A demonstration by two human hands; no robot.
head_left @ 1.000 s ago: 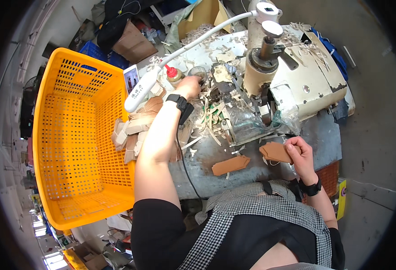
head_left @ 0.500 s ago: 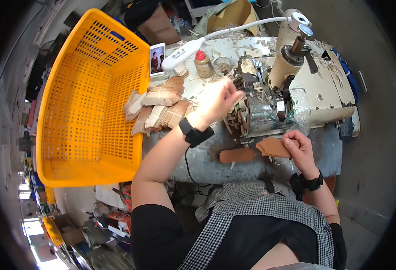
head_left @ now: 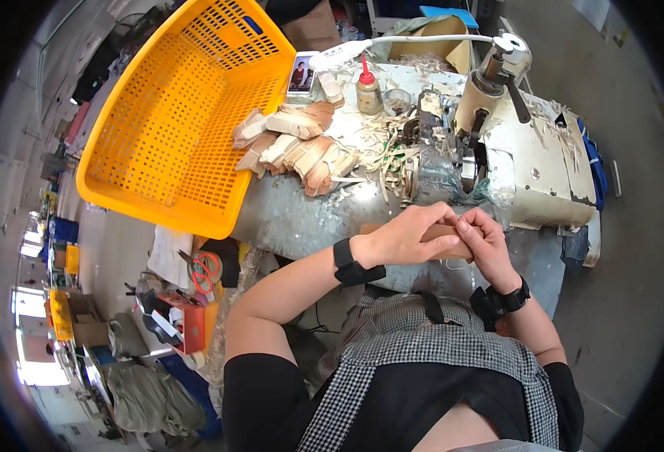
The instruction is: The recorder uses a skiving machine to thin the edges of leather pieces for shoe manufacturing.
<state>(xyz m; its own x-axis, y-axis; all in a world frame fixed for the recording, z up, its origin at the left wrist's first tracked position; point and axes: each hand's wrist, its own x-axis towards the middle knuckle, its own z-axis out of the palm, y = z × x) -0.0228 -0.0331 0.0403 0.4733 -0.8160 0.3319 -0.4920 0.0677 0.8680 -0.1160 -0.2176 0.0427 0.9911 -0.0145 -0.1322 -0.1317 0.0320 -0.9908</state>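
Observation:
My hands meet over the table's front edge, just before the machine. My right hand [head_left: 489,245] pinches a small stack of flat brown leather-like pieces [head_left: 452,247] between thumb and fingers. From the other side, my left hand [head_left: 411,236] closes on the same pieces, its thumb along their near edge. A bit of brown [head_left: 370,228] shows behind my left wrist; mostly hidden, it looks like another piece on the table. Beyond my hands stands a cream-coloured bench machine [head_left: 543,181] with a lever on its post.
A yellow perforated crate [head_left: 155,209] stands at the left. Beside it lie tied bundles of tan pieces [head_left: 302,147]. Thin scraps [head_left: 396,166] litter the tabletop near the machine. Farther back are a red-capped bottle [head_left: 369,98], a phone [head_left: 300,75] and a white lamp [head_left: 339,54].
My left hand has come down from above the table, beside the machine, to the brown pieces held in my right hand. The whole view has shifted as well.

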